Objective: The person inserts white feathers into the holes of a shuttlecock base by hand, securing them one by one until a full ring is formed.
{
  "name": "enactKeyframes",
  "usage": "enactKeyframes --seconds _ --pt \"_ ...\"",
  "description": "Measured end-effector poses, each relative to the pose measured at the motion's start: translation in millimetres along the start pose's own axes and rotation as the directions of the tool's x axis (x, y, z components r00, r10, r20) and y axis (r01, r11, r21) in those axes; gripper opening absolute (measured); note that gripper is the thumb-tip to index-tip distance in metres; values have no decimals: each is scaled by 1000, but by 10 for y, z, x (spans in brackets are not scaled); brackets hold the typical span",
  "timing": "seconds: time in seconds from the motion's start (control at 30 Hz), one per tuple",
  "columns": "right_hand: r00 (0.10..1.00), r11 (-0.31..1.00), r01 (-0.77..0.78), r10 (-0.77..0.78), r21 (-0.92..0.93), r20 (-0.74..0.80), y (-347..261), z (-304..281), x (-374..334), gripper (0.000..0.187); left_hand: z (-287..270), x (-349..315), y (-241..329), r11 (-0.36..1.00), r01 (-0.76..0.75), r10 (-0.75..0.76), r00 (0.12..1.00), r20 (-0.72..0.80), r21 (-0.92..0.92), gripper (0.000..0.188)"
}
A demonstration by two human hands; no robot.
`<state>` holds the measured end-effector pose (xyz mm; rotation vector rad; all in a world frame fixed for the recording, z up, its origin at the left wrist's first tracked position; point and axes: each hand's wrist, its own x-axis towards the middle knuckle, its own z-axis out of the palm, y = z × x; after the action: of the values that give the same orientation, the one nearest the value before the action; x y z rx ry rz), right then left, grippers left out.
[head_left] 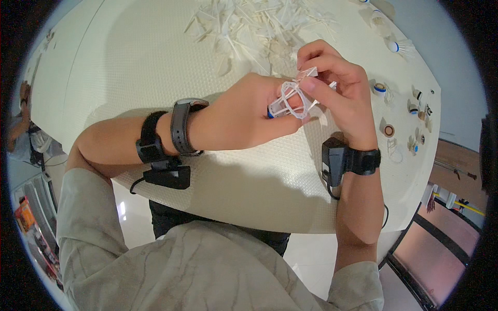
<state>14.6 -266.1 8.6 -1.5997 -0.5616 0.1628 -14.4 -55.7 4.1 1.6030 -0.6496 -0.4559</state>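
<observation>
A partly built shuttlecock (294, 99), with a white open plastic skirt frame and a blue band at its base, is tilted between my hands over the table. My left hand (248, 110) wraps round its base, hiding most of the cork end. At the rim of the frame, my right hand (346, 85) has thumb and fingers closed on a small white feather piece (310, 73). Whether that piece sits in the frame cannot be made out. Just beyond the hands lies a loose heap of white feather pieces (244, 31).
Along the table's right side lie a shuttlecock (402, 47), a blue-banded base (380, 89), a round brown-and-white part (388, 130) and several small parts (415, 110). Black devices are strapped to both my wrists. Another person's arm (22, 116) shows at the far left.
</observation>
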Motion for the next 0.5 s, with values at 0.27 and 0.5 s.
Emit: enactKeyframes --seconds 0.27,0.5 --pt "999 994 -25 22 109 31 9 12 -6 11 -33 12 62 994 70 -65 996 58 -84 19" --pt "998 996 -51 49 77 35 -21 0 -9 14 -44 10 52 1000 9 -10 999 37 27 16"
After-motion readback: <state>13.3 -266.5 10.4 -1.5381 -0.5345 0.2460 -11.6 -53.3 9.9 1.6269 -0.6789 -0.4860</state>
